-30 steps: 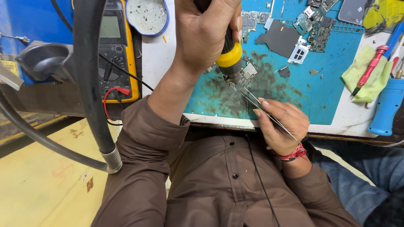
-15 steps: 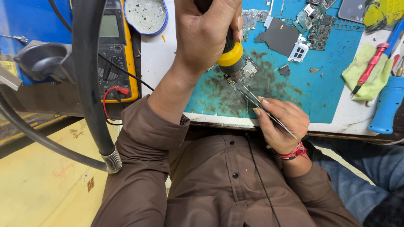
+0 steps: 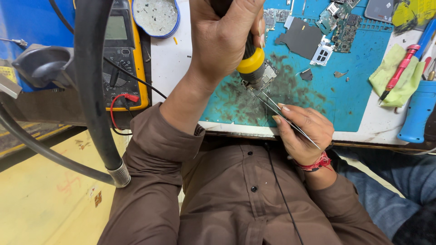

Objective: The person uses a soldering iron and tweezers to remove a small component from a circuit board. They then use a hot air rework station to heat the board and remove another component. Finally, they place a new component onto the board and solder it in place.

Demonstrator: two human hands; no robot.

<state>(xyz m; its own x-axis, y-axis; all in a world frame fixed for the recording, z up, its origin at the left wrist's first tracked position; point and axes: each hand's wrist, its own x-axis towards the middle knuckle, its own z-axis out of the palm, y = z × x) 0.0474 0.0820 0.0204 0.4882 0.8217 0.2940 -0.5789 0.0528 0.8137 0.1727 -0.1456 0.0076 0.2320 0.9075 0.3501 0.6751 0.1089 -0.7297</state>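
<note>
My left hand [image 3: 222,41] grips a thick tool with a yellow collar [image 3: 250,61], tip down on a small circuit board [image 3: 269,72]. The board lies on a stained blue work mat [image 3: 359,95]. My right hand [image 3: 302,131], with a red thread at its wrist, rests at the table's near edge and pinches thin metal tweezers [image 3: 272,103]. Their tips reach the board just beside the tool's tip.
A yellow multimeter [image 3: 120,59] with red and black leads lies at the left, a round blue-rimmed tin [image 3: 155,16] behind it. A black hose [image 3: 93,90] crosses in front. Loose boards [image 3: 340,22], a dark plate [image 3: 302,38], a green cloth [image 3: 399,79], a red screwdriver [image 3: 402,68] and a blue handle [image 3: 418,113] lie to the right.
</note>
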